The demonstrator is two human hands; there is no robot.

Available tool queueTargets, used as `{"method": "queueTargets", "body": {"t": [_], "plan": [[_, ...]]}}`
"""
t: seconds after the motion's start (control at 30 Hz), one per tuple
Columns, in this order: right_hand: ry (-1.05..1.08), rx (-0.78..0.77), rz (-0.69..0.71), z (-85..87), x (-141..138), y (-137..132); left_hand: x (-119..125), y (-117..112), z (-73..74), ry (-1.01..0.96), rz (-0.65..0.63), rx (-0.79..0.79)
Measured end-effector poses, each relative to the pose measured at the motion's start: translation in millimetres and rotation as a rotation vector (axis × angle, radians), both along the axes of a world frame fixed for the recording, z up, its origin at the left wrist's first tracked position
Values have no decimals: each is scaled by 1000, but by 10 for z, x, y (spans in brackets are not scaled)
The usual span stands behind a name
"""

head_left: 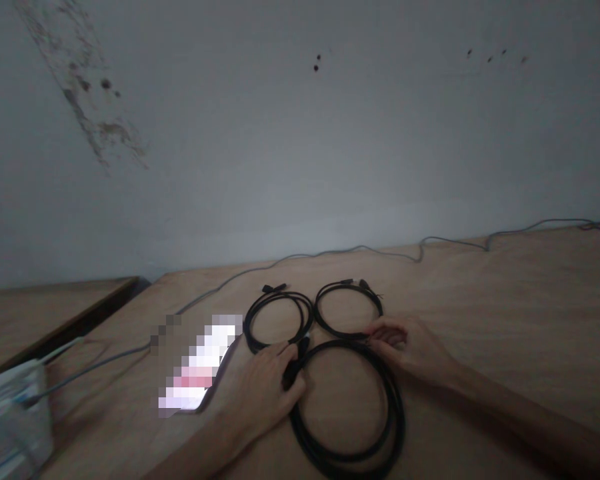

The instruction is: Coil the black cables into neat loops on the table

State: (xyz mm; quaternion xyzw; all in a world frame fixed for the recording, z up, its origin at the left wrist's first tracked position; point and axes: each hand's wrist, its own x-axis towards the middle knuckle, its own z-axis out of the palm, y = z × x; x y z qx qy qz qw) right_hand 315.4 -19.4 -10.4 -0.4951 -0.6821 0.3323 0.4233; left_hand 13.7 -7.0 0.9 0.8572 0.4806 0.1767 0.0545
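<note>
Three coils of black cable lie together on a wooden table. The nearest and largest is the front coil (400, 417); behind it are the back left coil (246, 327) and the back right coil (325, 325). My left hand (267, 383) is closed around the front coil's left side, at its dark plug ends (291, 375). Fingers curled, my right hand (405, 343) pinches black cable at the front coil's upper edge, where it meets the back right coil. Which coil's strand sits between those fingertips is hard to make out. Small connectors (274, 289) show on the back left coil.
Left of my left hand lies a flat device with a lit, pixelated screen (205, 363). A white box (17, 413) stands at the left edge, with a grey cord (220, 287) running along the wall side. The wooden table (505, 320) meets a stained wall (300, 147).
</note>
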Motion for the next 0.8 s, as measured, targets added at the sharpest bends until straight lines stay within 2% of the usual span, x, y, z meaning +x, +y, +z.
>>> {"method": "queueTargets", "body": {"t": [0.13, 0.3, 0.37, 0.53, 0.67, 0.8], "plan": [[82, -59, 6, -26, 4, 21, 6, -2, 15, 1, -11, 5], [145, -116, 30, -140, 45, 65, 15, -18, 45, 21, -8, -20], [117, -89, 40, -174, 82, 82, 13, -23, 47, 19, -8, -17], [-16, 106, 104, -236, 201, 161, -4, -19, 11, 21, -12, -21], [-6, 98, 149, -261, 232, 199, -3, -11, 3, 17, 1, -25], [-24, 97, 116, -180, 171, 144, 7, -9, 27, 17, -9, -41]]}}
